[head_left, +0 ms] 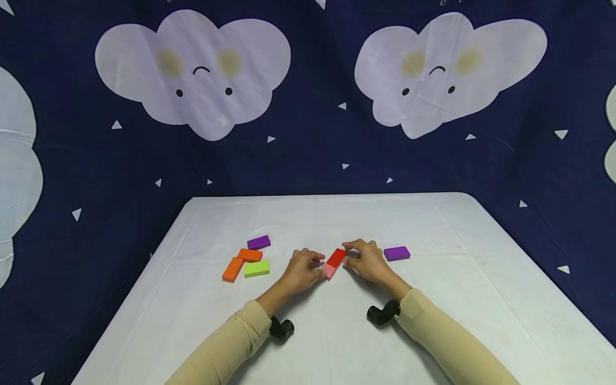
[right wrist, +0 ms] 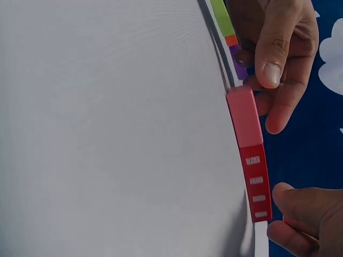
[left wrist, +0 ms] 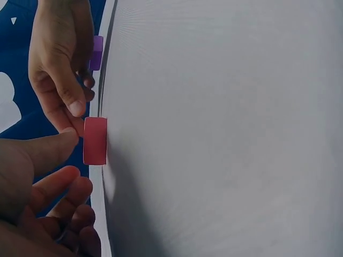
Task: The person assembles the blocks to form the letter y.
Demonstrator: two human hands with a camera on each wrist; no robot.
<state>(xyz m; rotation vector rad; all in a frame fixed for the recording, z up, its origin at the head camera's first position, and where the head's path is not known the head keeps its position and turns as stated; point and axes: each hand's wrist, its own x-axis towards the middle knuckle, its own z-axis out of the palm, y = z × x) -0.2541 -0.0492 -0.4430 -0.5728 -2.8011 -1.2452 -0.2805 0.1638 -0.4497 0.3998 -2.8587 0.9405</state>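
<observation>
In the head view, a pink block (head_left: pixel 329 271) and a red block (head_left: pixel 337 258) lie end to end in a slanted line on the white table. My left hand (head_left: pixel 302 270) is on the left side, thumb tip close to the pink block and fingers loosely bent. On the other side, my right hand (head_left: pixel 368 260) has thumb and index finger spread by the far end of the red one. Pale marks show along the red block (right wrist: pixel 257 182) in the right wrist view. The left wrist view shows the pink block (left wrist: pixel 95 141) beside the left fingertips.
Left of the hands lie two orange blocks (head_left: pixel 233 269), a lime green block (head_left: pixel 256 269) and a purple block (head_left: pixel 259 242). Another purple block (head_left: pixel 397 253) is just right of the right hand. A dark blue cloth with clouds (head_left: pixel 308 160) hangs behind the table (head_left: pixel 433 224).
</observation>
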